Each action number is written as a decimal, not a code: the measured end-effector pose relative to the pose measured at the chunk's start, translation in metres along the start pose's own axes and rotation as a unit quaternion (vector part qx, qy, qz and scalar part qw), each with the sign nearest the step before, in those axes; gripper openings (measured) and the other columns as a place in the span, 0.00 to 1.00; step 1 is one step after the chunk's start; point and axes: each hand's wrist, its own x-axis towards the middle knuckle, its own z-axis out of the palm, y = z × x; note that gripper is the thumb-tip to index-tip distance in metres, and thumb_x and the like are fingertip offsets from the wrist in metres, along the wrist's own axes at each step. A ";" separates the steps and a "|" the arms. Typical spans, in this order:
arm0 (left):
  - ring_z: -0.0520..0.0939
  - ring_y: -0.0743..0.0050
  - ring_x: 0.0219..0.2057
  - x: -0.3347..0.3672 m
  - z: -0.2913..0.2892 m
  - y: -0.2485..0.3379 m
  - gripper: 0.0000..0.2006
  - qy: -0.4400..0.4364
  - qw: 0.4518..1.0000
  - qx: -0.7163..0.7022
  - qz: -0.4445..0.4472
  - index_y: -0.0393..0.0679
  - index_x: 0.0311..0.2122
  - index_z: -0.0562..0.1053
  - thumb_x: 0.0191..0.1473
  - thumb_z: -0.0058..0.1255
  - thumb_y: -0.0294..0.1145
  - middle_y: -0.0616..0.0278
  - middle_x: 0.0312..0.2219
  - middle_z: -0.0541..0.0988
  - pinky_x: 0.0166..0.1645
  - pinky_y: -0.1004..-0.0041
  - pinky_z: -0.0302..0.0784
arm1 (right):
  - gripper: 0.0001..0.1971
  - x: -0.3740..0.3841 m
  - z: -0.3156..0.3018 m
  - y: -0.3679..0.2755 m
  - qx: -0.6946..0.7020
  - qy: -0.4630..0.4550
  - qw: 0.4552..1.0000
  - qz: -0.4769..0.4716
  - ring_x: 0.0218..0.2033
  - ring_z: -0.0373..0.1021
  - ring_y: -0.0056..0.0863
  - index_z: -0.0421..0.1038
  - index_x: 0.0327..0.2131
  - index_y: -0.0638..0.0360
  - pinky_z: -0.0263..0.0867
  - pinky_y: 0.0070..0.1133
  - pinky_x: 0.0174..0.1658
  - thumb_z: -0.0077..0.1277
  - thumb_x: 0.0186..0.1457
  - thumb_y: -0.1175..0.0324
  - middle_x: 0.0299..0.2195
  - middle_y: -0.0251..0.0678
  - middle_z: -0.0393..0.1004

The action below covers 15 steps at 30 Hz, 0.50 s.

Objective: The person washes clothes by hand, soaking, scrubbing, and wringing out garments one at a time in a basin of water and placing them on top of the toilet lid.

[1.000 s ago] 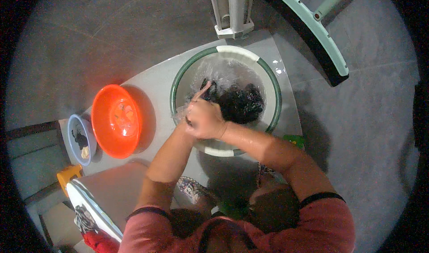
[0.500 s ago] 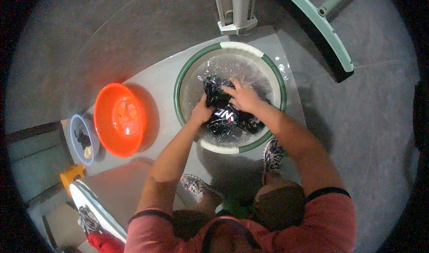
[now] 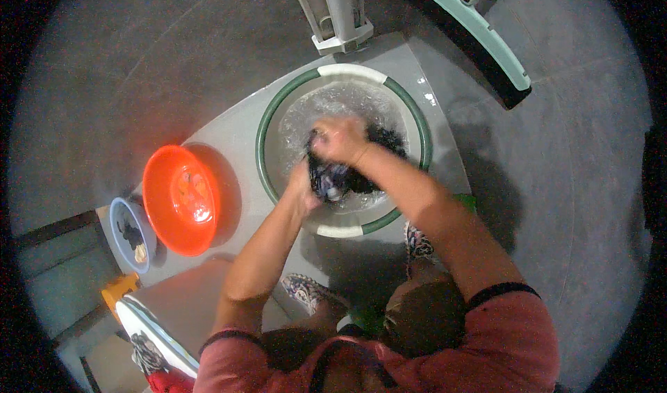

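Observation:
A round basin with a green and white rim holds rippling water and a wet black garment with a pale print. At the garment's left edge, my left hand grips a bunched fold, its fingers partly hidden behind the cloth. My right hand, smeared by motion, is closed over the upper left part of the same garment, close above my left hand. The rest of the cloth spreads to the right under my right wrist, partly in the water.
To the left stand an orange basin with a little water and a small pale blue basin holding dark and cream cloth. A grey-sided box is near my left arm. A floor squeegee lies far right, beside a pale post.
My right hand has gone from spread fingers to closed on the cloth and moved left. The garment is bunched up between both hands. The whole view has shifted slightly.

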 end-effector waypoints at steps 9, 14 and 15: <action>0.68 0.57 0.52 -0.092 -0.042 0.029 0.37 0.086 0.545 0.757 0.351 0.39 0.59 0.52 0.44 0.55 0.32 0.44 0.50 0.65 0.55 0.66 0.64 | 0.19 -0.008 -0.062 -0.064 0.175 -0.235 0.954 0.058 0.30 0.72 0.45 0.63 0.39 0.51 0.67 0.35 0.34 0.55 0.44 0.58 0.29 0.41 0.74; 0.66 0.53 0.55 -0.132 0.008 0.069 0.40 -0.127 0.686 0.697 0.165 0.42 0.59 0.52 0.40 0.58 0.30 0.46 0.52 0.65 0.57 0.66 0.62 | 0.14 0.002 -0.099 -0.111 0.351 -0.258 0.898 0.055 0.36 0.66 0.44 0.58 0.31 0.58 0.63 0.34 0.38 0.52 0.41 0.72 0.33 0.41 0.63; 0.68 0.55 0.54 -0.128 0.009 0.067 0.37 -0.132 0.711 0.671 0.163 0.42 0.57 0.55 0.40 0.58 0.31 0.49 0.50 0.67 0.56 0.67 0.63 | 0.14 0.003 -0.098 -0.113 0.354 -0.258 0.897 0.052 0.36 0.66 0.44 0.58 0.31 0.58 0.63 0.34 0.38 0.52 0.41 0.72 0.33 0.41 0.63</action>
